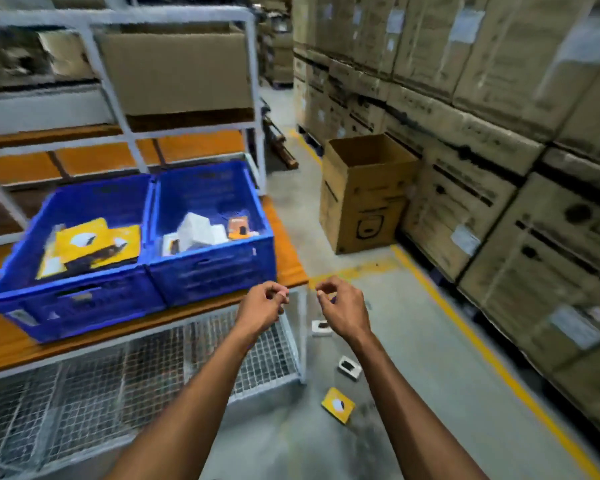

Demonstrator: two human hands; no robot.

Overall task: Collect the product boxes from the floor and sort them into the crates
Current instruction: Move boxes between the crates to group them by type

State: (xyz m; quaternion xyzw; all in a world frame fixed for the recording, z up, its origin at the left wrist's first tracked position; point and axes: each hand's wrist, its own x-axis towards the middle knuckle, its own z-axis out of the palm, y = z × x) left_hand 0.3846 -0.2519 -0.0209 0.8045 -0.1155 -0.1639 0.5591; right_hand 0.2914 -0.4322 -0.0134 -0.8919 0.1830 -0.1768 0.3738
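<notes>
Two blue crates stand side by side on an orange table. The left crate [84,289] holds yellow boxes; the right crate [215,268] holds white boxes and an orange one. On the grey floor lie a white box [321,328], a second white box [350,367] and a yellow box [337,405]. My left hand [262,308] hovers in front of the right crate with fingers loosely curled, holding nothing. My right hand [340,308] hangs beside it above the floor boxes, fingers also loosely curled and empty.
A wire-mesh cage [118,386] fills the space under the orange table [284,251]. An open cardboard carton [364,192] stands on the floor ahead. Stacked cartons [499,133] line the right side behind a yellow floor line [482,344]. White shelving [118,109] rises behind the crates.
</notes>
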